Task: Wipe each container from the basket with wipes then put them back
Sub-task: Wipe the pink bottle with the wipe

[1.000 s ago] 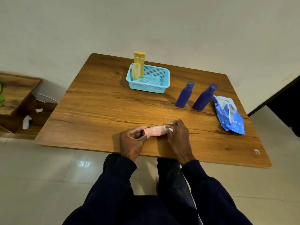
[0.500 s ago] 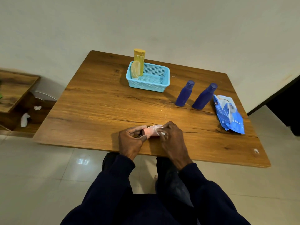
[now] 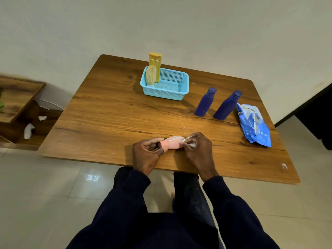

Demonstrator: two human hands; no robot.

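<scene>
A pink tube (image 3: 172, 142) lies sideways just above the table's near edge. My left hand (image 3: 146, 153) pinches its left end. My right hand (image 3: 196, 150) holds a white wipe (image 3: 190, 143) pressed around the tube's right end. The light blue mesh basket (image 3: 166, 83) stands at the back of the table with a tall yellow bottle (image 3: 155, 66) and a pale yellow tube (image 3: 150, 75) upright in its left corner. Two dark blue bottles (image 3: 205, 102) (image 3: 227, 106) stand to the right of the basket.
A blue pack of wipes (image 3: 254, 123) lies near the table's right edge. A low wooden shelf (image 3: 17, 103) with crumpled white tissues (image 3: 28, 130) stands on the floor to the left. The wooden table (image 3: 111, 112) sits against a plain wall.
My right hand with the wipe slid left along the pink tube, then back right toward its end. My left hand kept its hold on the tube's left end.
</scene>
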